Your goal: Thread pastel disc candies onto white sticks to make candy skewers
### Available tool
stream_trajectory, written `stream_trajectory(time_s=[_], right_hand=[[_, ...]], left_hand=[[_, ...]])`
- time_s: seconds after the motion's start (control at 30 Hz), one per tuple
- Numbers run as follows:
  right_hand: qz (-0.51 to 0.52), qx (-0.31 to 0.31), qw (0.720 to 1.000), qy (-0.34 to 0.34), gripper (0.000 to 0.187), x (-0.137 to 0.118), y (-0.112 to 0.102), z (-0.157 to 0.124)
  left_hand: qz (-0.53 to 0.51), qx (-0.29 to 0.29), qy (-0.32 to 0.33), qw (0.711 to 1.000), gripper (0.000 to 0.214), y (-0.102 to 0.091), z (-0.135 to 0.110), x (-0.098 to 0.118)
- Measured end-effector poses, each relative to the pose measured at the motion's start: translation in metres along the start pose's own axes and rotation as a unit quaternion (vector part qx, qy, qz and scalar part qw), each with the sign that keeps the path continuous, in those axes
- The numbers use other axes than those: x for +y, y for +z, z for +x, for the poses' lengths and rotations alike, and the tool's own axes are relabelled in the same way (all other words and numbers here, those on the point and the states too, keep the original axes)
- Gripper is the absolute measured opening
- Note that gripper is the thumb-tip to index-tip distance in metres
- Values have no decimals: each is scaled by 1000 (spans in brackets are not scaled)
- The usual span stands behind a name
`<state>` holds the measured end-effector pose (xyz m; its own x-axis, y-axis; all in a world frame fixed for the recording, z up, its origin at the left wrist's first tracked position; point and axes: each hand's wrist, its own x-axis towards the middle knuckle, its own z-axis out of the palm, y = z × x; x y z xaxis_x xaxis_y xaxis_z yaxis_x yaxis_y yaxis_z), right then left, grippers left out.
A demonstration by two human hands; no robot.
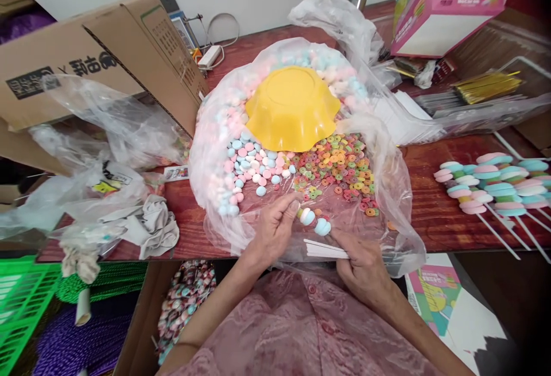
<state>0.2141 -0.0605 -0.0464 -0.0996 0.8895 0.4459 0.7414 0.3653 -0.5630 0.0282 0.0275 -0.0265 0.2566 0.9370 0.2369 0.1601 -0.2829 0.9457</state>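
Note:
In the head view, a candy skewer [322, 227] with blue and white marshmallows and gummy rings spans the gap between my hands. My left hand [275, 227] pinches its left end, where a small greenish gummy ring shows at the fingertips. My right hand [364, 261] is closed around several white sticks [323, 249] and reaches the skewer's right end with a finger. Beyond my hands lie loose pastel marshmallows [260, 190] and, to their right, colourful gummy rings [340, 163]. Both heaps rest on a clear plastic sheet [396, 192].
An upturned yellow bowl [293, 106] sits among the candies. Finished candy skewers [495, 183] lie at the right. A cardboard box [142, 60] and plastic bags [103, 186] crowd the left. Behind right stand a pink box [447, 23] and gold ties [488, 86].

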Motion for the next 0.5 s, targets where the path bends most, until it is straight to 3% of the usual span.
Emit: stream_trajectory(time_s=[0.13, 0.23, 0.3, 0.43, 0.5], right_hand=[[8, 25, 1000, 14, 55, 1, 3, -5], [13, 41, 999, 25, 58, 1, 1, -6], [7, 19, 999, 30, 54, -1, -2, -4], [-35, -59, 997, 45, 43, -13, -9, -3], [-26, -44, 997, 61, 46, -17, -17, -6]], left_hand=[[23, 33, -8, 999, 30, 17, -12, -1], [47, 13, 29, 998, 28, 24, -21, 0], [64, 0, 61, 996, 28, 24, -21, -3], [98, 28, 124, 987, 26, 27, -16, -10], [97, -8, 113, 989, 30, 31, -18, -6]])
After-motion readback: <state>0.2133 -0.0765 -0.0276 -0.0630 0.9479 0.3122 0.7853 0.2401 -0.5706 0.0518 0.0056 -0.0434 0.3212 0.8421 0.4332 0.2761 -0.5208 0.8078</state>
